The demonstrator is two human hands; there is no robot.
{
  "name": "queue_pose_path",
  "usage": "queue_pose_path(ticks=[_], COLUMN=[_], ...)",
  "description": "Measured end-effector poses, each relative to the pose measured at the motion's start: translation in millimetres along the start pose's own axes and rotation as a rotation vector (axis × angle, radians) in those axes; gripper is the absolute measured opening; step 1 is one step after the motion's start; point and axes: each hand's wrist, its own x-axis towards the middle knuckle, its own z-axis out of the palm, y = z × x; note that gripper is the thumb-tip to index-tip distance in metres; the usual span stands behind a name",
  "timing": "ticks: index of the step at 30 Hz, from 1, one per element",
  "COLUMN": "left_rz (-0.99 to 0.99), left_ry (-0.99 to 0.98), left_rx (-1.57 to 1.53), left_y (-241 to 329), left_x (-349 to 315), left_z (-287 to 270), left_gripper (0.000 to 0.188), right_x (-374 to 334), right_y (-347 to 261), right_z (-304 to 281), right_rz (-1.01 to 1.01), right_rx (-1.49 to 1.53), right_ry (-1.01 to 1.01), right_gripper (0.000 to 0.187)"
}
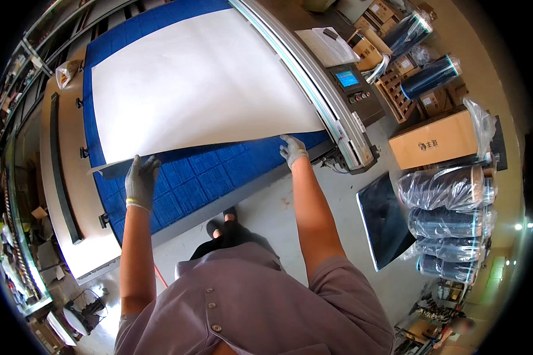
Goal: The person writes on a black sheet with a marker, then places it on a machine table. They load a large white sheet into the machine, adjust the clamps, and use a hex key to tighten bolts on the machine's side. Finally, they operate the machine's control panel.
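"On the blue tabletop point(183, 192) lies the white sheet point(195, 83)?"

"Yes; my left fingers point(137, 164) and right fingers point(286, 141) grasp its raised near edge. Positioning, I judge; next move needs level hands."

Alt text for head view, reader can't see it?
A gloved left hand and gloved right hand hold up the near edge of a large white sheet lying on a blue bed. A lit screen sits to the right.
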Motion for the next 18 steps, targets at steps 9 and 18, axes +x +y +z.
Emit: queue_pose_path(ticks=[9,18], left_rz=[0.058,0.334], left_ry=[-0.053,-0.284], left_rx=[0.263,0.743], left_y=[-4,-2], left_x=[21,46], left_z=[8,-37], left_gripper=[0.028,0.023], right_x=[88,39], right_y=[31,14], right_z=[-37,-46], right_rz=[-0.371,-0.056], right_rx=[-0.096,0.348], right_ry=[0.116,0.026], right_gripper=[0.020,0.063])
